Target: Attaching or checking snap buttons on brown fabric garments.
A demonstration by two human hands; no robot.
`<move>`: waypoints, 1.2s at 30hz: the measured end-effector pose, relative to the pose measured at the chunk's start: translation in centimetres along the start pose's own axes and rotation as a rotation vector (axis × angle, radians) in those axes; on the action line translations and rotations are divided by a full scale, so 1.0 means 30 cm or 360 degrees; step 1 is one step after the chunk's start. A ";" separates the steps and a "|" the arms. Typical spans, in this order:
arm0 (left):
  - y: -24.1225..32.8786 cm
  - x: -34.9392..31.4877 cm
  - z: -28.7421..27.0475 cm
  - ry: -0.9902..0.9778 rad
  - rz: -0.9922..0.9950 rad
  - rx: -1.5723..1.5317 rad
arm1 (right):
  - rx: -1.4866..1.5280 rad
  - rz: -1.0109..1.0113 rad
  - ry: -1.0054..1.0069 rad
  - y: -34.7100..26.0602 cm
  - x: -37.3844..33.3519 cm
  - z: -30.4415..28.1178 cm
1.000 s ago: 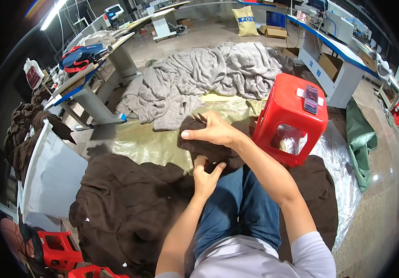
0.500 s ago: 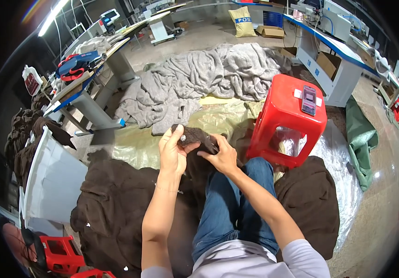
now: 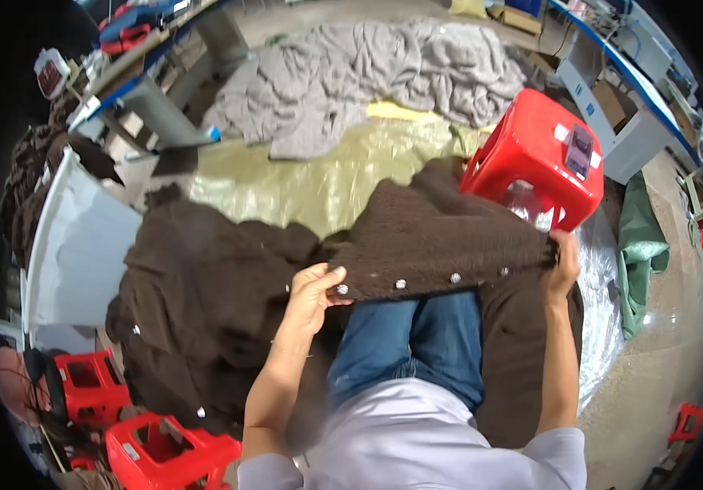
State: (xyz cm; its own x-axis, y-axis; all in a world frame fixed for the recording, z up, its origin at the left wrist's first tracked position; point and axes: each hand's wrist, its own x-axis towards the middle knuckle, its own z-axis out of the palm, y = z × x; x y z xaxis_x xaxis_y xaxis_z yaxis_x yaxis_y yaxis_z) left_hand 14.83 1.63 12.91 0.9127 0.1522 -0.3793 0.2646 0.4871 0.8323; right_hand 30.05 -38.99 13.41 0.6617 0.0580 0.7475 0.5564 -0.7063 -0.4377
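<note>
A dark brown knitted garment (image 3: pixel 441 233) is stretched across above my thighs, with several pale, shiny buttons (image 3: pixel 401 284) in a row along its near edge. My left hand (image 3: pixel 312 296) pinches the left end of this edge, thumb on top beside a button. At the far end, my right hand (image 3: pixel 562 268) grips the right corner, its fingers partly hidden by the cloth. Between the two hands the edge runs nearly straight. More dark brown cloth (image 3: pixel 196 302) lies heaped to my left, and another brown pile is on my right.
A red plastic stool (image 3: pixel 560 184) with a phone (image 3: pixel 580 151) on it stands ahead right. Grey knitted cloth (image 3: pixel 359 77) lies beyond yellowish plastic sheeting (image 3: pixel 286 184). A white bin (image 3: pixel 78 237) is at left, with red stools (image 3: pixel 163 453) behind it. Worktables line both sides.
My right hand has moved right, away from my left hand, and the bunched cloth is now spread out, showing the row of buttons. The view has tilted down.
</note>
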 end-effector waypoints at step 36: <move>-0.448 -0.063 -0.036 0.0615 0.0845 0.0763 | 0.0960 0.1072 -0.0893 -0.479 -0.587 0.087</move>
State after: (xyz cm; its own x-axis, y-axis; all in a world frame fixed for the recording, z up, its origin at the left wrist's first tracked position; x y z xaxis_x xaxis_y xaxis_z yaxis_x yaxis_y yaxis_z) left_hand 9.21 -4.28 2.02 0.8051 0.5884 0.0749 0.0115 -0.1417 0.9898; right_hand 11.71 -28.01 5.23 0.9775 0.2108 -0.0112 0.0442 -0.2564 -0.9656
